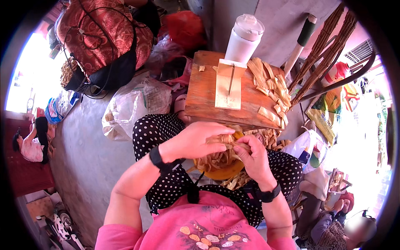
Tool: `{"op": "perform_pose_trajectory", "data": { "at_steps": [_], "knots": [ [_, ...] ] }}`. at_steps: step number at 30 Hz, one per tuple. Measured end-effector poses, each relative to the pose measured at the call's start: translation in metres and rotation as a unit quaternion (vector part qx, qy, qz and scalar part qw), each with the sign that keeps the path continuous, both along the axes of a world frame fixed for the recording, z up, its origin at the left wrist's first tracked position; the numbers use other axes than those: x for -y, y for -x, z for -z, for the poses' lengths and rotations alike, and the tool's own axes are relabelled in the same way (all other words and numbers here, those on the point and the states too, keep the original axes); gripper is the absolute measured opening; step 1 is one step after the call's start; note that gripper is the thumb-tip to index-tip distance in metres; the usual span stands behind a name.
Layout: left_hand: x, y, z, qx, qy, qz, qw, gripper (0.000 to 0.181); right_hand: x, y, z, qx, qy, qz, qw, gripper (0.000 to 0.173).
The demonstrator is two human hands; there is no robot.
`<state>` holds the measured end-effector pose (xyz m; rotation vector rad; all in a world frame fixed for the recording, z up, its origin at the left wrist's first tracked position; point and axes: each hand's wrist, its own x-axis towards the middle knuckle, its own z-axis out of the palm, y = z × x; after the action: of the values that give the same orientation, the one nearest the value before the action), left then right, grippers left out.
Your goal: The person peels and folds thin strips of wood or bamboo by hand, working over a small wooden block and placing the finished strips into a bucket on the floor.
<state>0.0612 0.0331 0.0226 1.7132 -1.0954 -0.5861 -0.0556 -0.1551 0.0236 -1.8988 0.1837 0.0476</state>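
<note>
My left hand (203, 140) and my right hand (253, 159) meet above a yellow bowl (220, 175) between my knees. Tan dried plant strips (218, 161) fill the bowl. The right hand's thumb and fingers pinch a bundle of strips. The left hand's thumb and fingers curve around the bundle's other end; part of their contact is hidden. Just beyond stands a wooden stool (200, 90). On it lies a pale wooden block (228, 90) with a slot and a thin dark spike or blade. More flat strips (275, 87) lie along the stool's right side, and a white lidded tumbler (243, 40) stands behind.
A translucent plastic sack (134, 106) sits left of the stool. Behind it is a red patterned cloth bundle (106, 40) with dark cords. Brown stick bundles (325, 53) lean at the right. Another person (328, 228) sits at lower right; one more (34, 143) sits at far left.
</note>
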Motion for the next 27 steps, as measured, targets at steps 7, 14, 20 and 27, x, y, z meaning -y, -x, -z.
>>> {"op": "perform_pose_trajectory", "data": {
  "at_steps": [7, 14, 20, 27],
  "knots": [
    [0.014, -0.005, 0.007, -0.236, -0.024, 0.031, 0.971, 0.017, -0.006, -0.001, 0.005, 0.069, 0.037, -0.002, 0.997, 0.012],
    [0.013, -0.004, 0.019, -0.356, 0.0, -0.03, 0.934, 0.005, 0.006, -0.004, 0.006, 0.052, 0.096, -0.029, 0.994, 0.01],
    [0.015, -0.006, 0.013, -0.245, 0.034, 0.021, 0.969, 0.001, 0.003, -0.014, 0.001, 0.085, 0.101, -0.082, 0.988, 0.009],
    [0.015, -0.006, 0.02, -0.435, 0.029, -0.039, 0.899, 0.003, 0.023, -0.029, 0.001, 0.035, 0.077, -0.131, 0.988, 0.008]
  ]
}}
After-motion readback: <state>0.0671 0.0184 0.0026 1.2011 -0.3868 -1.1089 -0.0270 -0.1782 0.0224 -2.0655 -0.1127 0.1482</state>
